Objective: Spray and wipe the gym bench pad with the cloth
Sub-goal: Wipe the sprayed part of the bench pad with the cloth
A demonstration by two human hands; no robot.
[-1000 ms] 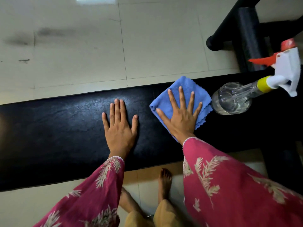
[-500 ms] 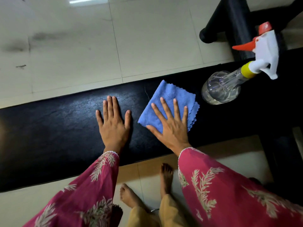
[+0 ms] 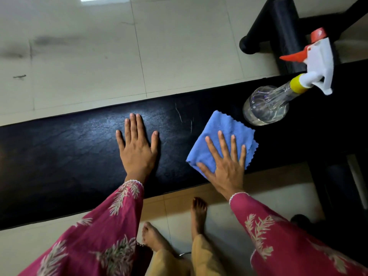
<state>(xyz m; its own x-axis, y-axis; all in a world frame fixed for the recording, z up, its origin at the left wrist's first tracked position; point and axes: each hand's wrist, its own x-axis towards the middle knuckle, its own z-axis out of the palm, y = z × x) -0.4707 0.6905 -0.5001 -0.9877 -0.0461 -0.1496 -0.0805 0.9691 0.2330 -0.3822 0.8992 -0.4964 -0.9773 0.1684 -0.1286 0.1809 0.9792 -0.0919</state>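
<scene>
you're at the wiping step: your right hand [image 3: 226, 168] presses flat, fingers spread, on the blue cloth [image 3: 221, 139] on the bench pad [image 3: 79, 156]; your left hand [image 3: 137, 148] rests flat, holding nothing. next, sweep toward unwiped areas.

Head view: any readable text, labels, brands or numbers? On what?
None readable.
Bottle: clear, no label shows.
Sprayer: white and red, no marking legible.
Cloth: plain blue, no tag in view.
Pad: plain black, no logo in view.
Sleeves: leaf pattern only, no lettering.
</scene>
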